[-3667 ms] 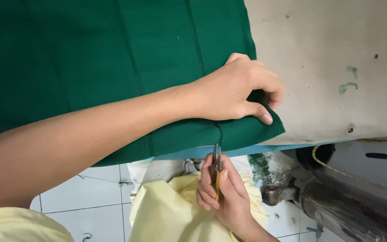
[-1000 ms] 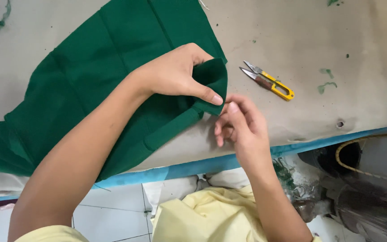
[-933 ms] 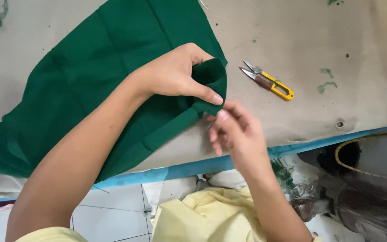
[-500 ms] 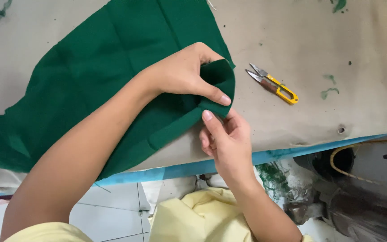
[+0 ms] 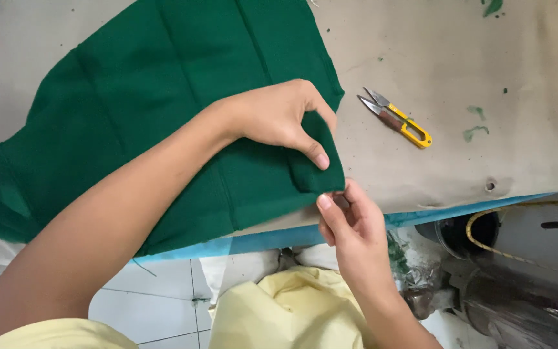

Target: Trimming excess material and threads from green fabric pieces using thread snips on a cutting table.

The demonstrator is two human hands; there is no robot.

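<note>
A folded piece of dark green fabric lies on a stained beige table. My left hand presses on the fabric near its lower right corner, thumb pinning a folded flap. My right hand comes up from below the table edge and pinches the lower corner of that flap between thumb and fingers. A small pair of yellow-handled thread snips lies on the table to the right of the fabric, untouched.
The table's front edge has a blue strip. Below it are pale yellow cloth on my lap, a white tiled floor, and dark machinery with a yellow cord at the lower right.
The snips, earlier in my right hand, now lie on the table. The fabric was turned and its corner folded; my right hand has moved to the flap's lower corner.
</note>
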